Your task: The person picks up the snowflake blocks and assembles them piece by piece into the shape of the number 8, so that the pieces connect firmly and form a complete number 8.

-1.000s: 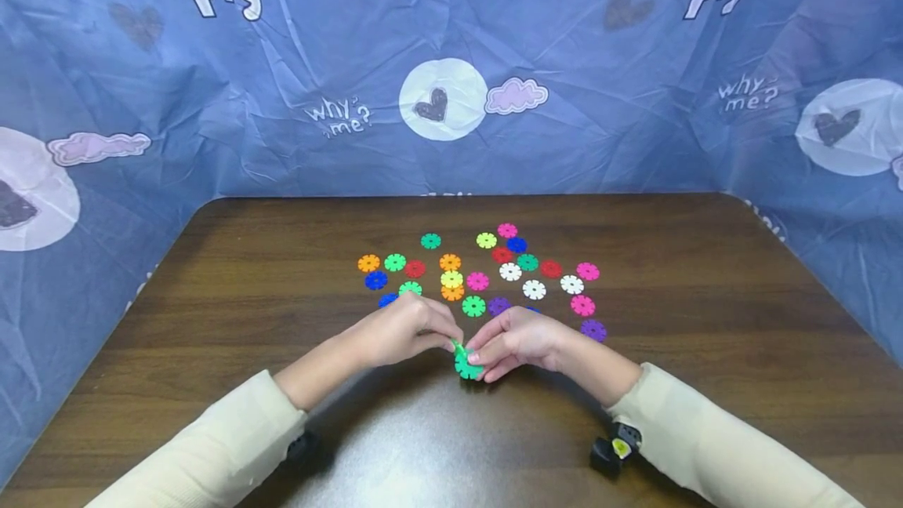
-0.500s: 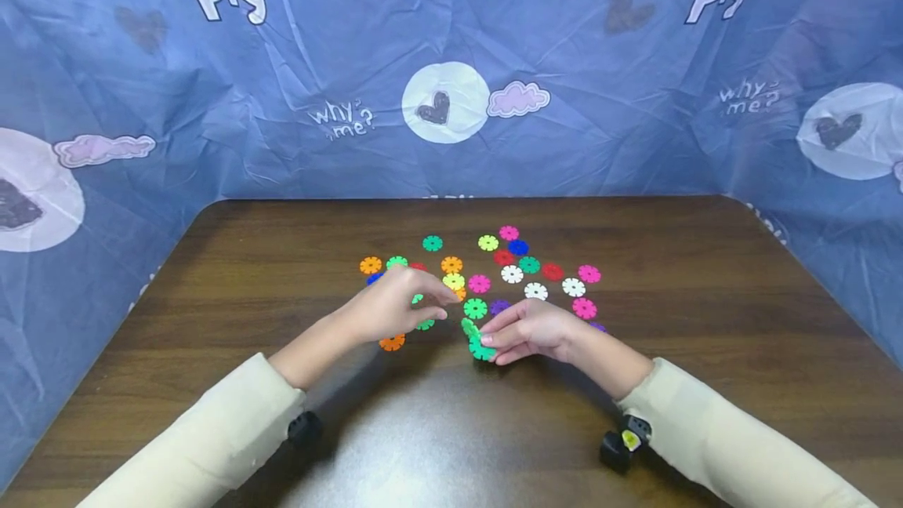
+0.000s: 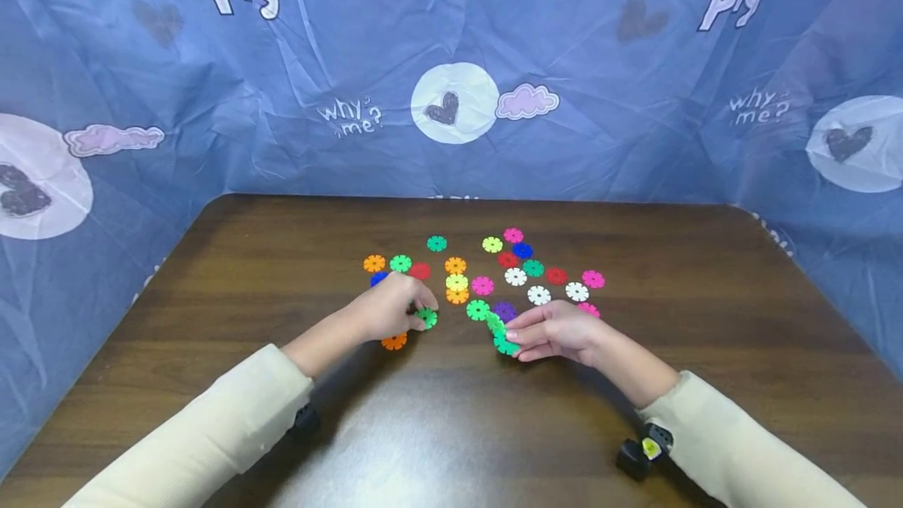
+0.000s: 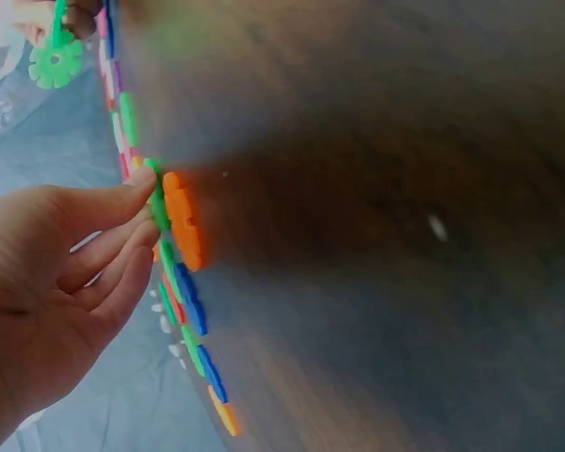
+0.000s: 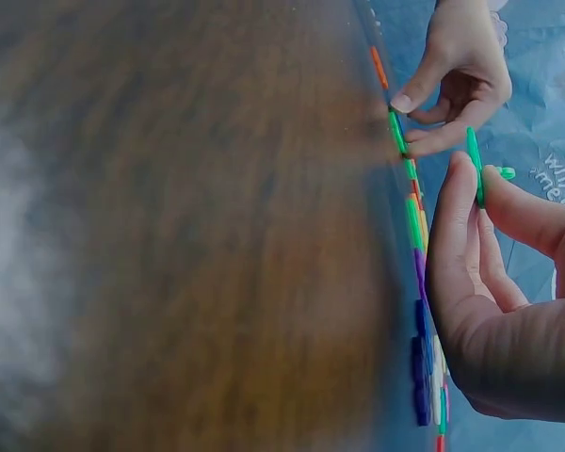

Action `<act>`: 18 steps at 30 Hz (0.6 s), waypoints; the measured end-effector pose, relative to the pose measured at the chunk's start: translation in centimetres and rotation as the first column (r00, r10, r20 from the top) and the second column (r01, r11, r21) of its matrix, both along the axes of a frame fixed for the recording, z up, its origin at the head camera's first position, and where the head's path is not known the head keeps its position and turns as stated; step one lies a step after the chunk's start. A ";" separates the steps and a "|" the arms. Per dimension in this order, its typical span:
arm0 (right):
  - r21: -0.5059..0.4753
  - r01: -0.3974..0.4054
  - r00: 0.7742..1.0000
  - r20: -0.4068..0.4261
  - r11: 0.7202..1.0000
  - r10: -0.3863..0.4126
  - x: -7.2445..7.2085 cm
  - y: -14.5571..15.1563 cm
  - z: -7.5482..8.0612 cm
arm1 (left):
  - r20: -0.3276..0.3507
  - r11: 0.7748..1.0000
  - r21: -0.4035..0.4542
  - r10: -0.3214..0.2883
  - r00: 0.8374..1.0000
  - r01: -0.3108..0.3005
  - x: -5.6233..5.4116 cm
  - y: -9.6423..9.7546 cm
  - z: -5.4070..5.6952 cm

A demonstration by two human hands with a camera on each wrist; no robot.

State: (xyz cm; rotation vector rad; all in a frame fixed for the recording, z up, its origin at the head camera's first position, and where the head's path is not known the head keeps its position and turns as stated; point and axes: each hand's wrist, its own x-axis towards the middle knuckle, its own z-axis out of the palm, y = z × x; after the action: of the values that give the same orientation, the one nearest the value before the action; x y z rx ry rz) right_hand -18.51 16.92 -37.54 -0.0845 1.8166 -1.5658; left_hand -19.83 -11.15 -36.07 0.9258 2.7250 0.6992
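Observation:
My left hand (image 3: 395, 308) is low over the table at the left of the spread of discs. Its thumb and fingers pinch the edge of a green notched plastic disc (image 3: 429, 319), which is seen nearly edge-on in the left wrist view. My right hand (image 3: 560, 331) holds two joined green interlocking discs (image 3: 504, 344) between thumb and fingertips. One disc stands at an angle to the other, as the right wrist view also shows. An orange disc (image 4: 183, 221) lies right beside the left fingertips.
Several loose notched discs lie across the middle of the brown table (image 3: 282, 257), among them a white disc (image 3: 539, 295), a pink disc (image 3: 483, 285) and a purple disc (image 3: 504, 311). A blue printed cloth (image 3: 339, 38) hangs behind the table.
My left hand has let go of the joined green discs, moved left and taken hold of a loose green disc. The right hand has shifted slightly right with the joined pair.

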 end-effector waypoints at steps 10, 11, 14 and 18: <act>-0.028 -0.043 0.999 -0.001 0.999 0.043 0.4 0.0 0.3 | -0.062 0.994 0.090 0.074 0.995 -0.068 -0.1 0.8 -0.1; -0.030 -0.043 0.999 -0.003 0.999 0.043 0.4 0.0 0.4 | -0.062 0.990 0.121 0.080 0.995 -0.072 -0.1 0.8 -0.1; -0.028 -0.042 0.999 -0.010 0.999 0.042 0.4 -0.2 0.5 | 0.014 0.967 0.222 0.127 0.992 -0.127 -0.2 0.9 0.0; -0.013 -0.044 0.999 -0.023 0.999 0.043 0.5 -0.4 0.7 | 0.286 0.889 0.350 0.200 0.937 -0.297 -0.2 1.0 0.6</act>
State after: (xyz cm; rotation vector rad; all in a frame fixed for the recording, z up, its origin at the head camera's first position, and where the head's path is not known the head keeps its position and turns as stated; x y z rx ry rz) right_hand -18.06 16.47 -36.79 -0.1475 1.8100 -1.5523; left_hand -20.03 -10.18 -35.45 0.5039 2.5504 1.3473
